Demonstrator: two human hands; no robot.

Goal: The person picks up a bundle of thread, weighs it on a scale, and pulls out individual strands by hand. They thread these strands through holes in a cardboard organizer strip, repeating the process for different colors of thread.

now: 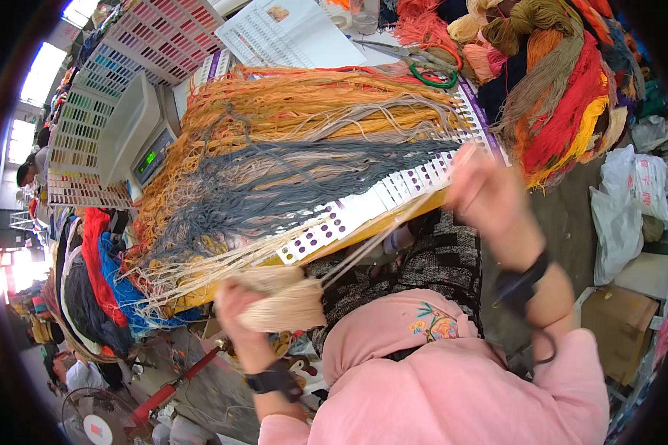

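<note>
A thick skein of cream thread (286,300) is gripped in my left hand (239,308), just off the table's near edge. Pale strands (378,241) stretch taut from it up to my right hand (479,185). That hand is blurred by motion, but its fingers look curled around the strand ends. Beside it runs a row of white cards with round holes (364,211) along the near edge of the table. Grey-blue threads (274,174) and orange-gold threads (297,93) lie spread across the tabletop, and loose cream strands (215,267) trail over its left corner.
Green-handled scissors (432,76) and a printed sheet (286,33) lie at the back. A scale (150,156) with a white tray and colour sample charts (89,122) stand at left. Coloured skeins (564,96) heap at right. A fan (96,426) stands lower left.
</note>
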